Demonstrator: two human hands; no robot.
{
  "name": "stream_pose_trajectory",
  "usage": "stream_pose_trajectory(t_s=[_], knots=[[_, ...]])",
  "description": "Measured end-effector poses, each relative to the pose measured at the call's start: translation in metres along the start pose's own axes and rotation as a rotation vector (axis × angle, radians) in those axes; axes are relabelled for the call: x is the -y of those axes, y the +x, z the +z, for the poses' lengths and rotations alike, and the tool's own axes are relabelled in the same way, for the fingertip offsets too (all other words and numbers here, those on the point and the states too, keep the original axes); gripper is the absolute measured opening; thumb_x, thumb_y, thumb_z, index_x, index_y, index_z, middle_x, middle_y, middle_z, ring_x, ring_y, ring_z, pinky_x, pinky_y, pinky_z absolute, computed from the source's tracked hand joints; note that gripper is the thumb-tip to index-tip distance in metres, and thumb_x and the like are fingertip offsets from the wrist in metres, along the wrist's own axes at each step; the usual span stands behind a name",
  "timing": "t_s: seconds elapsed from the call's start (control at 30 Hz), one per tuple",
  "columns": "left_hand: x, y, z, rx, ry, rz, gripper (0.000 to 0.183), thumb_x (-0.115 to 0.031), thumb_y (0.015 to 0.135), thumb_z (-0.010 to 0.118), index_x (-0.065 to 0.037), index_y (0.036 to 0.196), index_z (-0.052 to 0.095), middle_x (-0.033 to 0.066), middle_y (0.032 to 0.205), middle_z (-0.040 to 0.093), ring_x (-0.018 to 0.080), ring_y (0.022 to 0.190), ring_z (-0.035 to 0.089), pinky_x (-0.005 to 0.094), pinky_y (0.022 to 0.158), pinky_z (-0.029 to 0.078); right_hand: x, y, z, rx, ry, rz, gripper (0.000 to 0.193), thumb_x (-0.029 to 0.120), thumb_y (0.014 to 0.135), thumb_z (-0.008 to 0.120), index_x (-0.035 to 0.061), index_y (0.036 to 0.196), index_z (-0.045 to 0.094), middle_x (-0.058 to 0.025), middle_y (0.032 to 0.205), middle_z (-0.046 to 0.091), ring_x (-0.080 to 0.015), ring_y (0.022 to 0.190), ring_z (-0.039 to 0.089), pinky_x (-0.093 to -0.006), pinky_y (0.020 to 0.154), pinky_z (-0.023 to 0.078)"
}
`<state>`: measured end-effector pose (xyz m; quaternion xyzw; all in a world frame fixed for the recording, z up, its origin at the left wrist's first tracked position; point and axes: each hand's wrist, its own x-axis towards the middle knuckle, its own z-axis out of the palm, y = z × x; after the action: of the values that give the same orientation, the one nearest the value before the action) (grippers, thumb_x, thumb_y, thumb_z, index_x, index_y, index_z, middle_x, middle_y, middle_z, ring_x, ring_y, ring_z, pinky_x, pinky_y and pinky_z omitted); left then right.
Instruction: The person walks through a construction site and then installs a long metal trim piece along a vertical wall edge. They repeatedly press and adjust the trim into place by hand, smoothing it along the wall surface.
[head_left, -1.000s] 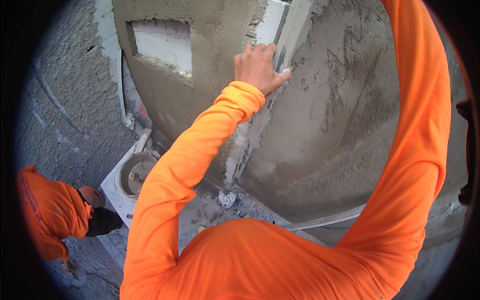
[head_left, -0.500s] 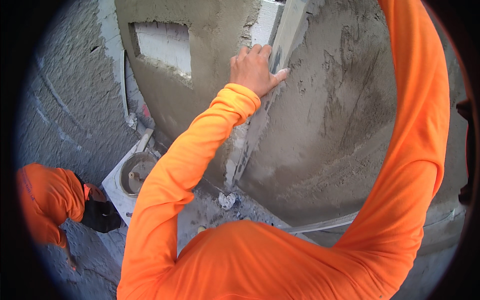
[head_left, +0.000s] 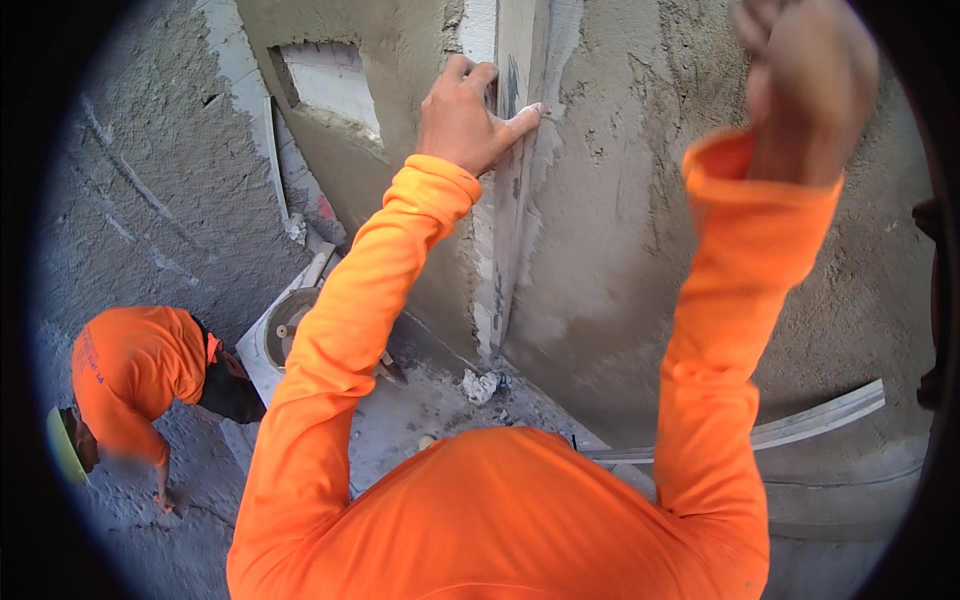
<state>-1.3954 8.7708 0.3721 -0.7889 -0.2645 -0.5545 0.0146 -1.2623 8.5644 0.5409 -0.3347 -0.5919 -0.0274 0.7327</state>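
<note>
A long, straight grey board (head_left: pixel 519 60) stands upright along the corner edge of the plastered wall, its face smeared with mortar. My left hand (head_left: pixel 466 118) pinches it, with the thumb across its front and the fingers bent round its left edge. White block (head_left: pixel 478 30) shows beside the board, just above those fingers. My right hand (head_left: pixel 815 85) is raised at the upper right, in front of the wet plaster (head_left: pixel 640 200). Motion blurs its fingers, so I cannot make out whether anything is in them.
At lower left, a co-worker in an orange shirt (head_left: pixel 140 365) bends down, one hand near the ground. A round bucket (head_left: pixel 285 325) stands between us. Behind my right arm lies a long pale metal strip (head_left: pixel 820 415). A mortar lump (head_left: pixel 480 386) sits at the wall's foot.
My right hand has come into view at the upper right, its forearm now bent upward. The left hand still grips the board; the view has shifted, and the co-worker shows more fully.
</note>
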Motion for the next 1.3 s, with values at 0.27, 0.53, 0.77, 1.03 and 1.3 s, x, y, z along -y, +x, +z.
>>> stream_pose_trajectory(t_s=[0.27,0.53,0.77,1.03,1.3], knots=[[-0.011,0.004,-0.010,0.057,0.015,-0.037,0.059,-0.048,0.075,0.089,0.004,0.094,0.068,0.0125,0.091,0.058,0.0306,0.080,0.060,0.0411,0.075,0.050,-0.110,-0.238,-0.036,-0.170,-0.191,0.462,0.025,0.018,0.111,0.047,0.0026,0.109,0.067,0.0044,0.075,0.047,-0.0036,0.061,0.039,-0.0237,0.054,0.033],[-0.019,0.006,-0.009,0.125,0.049,-0.040,0.040,-0.025,0.081,0.089,0.005,0.094,0.066,0.0069,0.091,0.055,0.0158,0.082,0.056,0.0300,0.076,0.049,-0.155,-0.438,-0.074,-0.314,-0.146,0.664,0.036,0.027,0.108,0.052,0.0036,0.082,0.058,0.0017,0.068,0.048,-0.0091,0.058,0.040,-0.0296,0.052,0.029],[-0.021,0.009,-0.009,0.187,0.028,-0.174,0.034,-0.017,0.084,0.086,0.004,0.108,0.072,0.0040,0.103,0.062,0.0150,0.096,0.062,0.0320,0.086,0.052,-0.198,-0.493,-0.105,0.174,-0.303,0.955,0.028,0.025,0.094,0.074,0.0035,0.081,0.063,-0.0063,0.060,0.051,-0.0208,0.055,0.047,-0.0379,0.055,0.039],[-0.030,0.007,-0.010,0.174,0.063,-0.196,0.039,-0.026,0.084,0.086,0.003,0.106,0.073,0.0062,0.103,0.063,0.0177,0.095,0.064,0.0351,0.088,0.054,-0.290,-0.469,-0.041,0.371,-0.377,1.007,0.063,0.042,0.084,0.085,0.0145,0.138,0.066,-0.0146,0.114,0.076,-0.0382,0.108,0.070,-0.0478,0.097,0.052],[-0.030,0.008,-0.012,0.177,0.184,-0.219,0.041,-0.033,0.081,0.087,0.001,0.101,0.074,0.0059,0.098,0.065,0.0177,0.092,0.066,0.0343,0.083,0.052,-0.328,-0.444,-0.025,0.427,-0.294,0.906,0.067,0.055,0.085,0.079,0.0126,0.136,0.067,-0.0214,0.127,0.071,-0.0443,0.119,0.064,-0.0505,0.101,0.050]])
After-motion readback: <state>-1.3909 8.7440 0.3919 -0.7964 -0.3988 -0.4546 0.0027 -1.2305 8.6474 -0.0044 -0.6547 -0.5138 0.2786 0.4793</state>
